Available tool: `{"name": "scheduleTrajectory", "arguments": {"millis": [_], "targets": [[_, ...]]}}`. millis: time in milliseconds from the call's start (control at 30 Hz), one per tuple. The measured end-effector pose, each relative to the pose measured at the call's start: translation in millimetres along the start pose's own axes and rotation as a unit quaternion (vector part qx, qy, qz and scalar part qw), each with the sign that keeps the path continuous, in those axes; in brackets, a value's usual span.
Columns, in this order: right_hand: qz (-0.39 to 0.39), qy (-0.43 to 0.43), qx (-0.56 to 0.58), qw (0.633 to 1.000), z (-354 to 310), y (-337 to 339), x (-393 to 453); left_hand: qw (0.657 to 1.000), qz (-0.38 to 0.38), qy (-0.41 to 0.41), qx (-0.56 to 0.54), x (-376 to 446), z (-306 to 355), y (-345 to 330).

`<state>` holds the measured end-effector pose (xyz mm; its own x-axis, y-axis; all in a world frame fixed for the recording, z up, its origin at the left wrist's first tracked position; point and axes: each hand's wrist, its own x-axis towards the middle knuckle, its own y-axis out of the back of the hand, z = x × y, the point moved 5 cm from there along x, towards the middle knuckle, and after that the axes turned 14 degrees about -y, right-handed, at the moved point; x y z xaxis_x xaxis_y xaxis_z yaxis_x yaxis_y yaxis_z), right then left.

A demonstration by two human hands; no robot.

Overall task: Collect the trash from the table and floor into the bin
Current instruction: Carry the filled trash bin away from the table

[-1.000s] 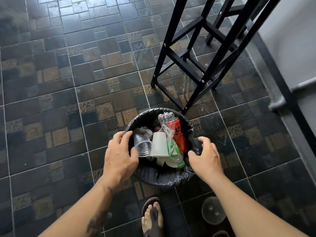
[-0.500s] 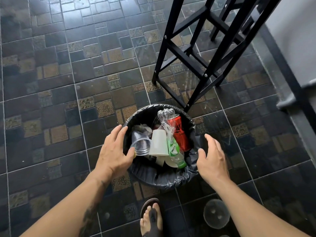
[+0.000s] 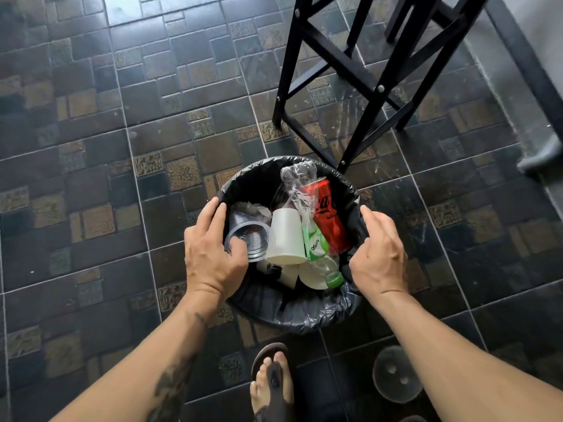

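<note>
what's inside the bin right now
In the bin: a red can, a crushed clear bottle, white cups and a ribbed clear cup. Anything beneath them is covered.

The bin (image 3: 292,312), round and lined with a black bag, stands on the tiled floor. Inside lie a red can (image 3: 330,217), a crushed clear bottle (image 3: 307,214) with a green label, white paper cups (image 3: 286,236) and a ribbed clear cup (image 3: 254,239).

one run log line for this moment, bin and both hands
bin: on floor, holds red can, cups, bottle | left hand: on left rim | right hand: at right rim
</note>
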<state>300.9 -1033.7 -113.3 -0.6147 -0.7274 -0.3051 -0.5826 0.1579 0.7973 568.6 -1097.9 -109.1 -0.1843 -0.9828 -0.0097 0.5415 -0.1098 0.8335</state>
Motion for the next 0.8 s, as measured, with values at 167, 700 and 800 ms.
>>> {"name": "scheduleTrajectory", "arguments": {"millis": [167, 700, 800], "targets": [[0.016, 0.006, -0.002, 1.0, -11, 47, -17, 0.999, 0.018, -0.021, -0.02, -17, 34, 41], [0.106, 0.065, 0.031, 0.992, -84, 338, -151, 0.991, 0.069, -0.083, -0.08, -97, 242, 251], [0.13, 0.057, 0.038, 0.989, -101, 399, -179, 0.988, 0.076, -0.1, -0.086, -103, 290, 299]]}}
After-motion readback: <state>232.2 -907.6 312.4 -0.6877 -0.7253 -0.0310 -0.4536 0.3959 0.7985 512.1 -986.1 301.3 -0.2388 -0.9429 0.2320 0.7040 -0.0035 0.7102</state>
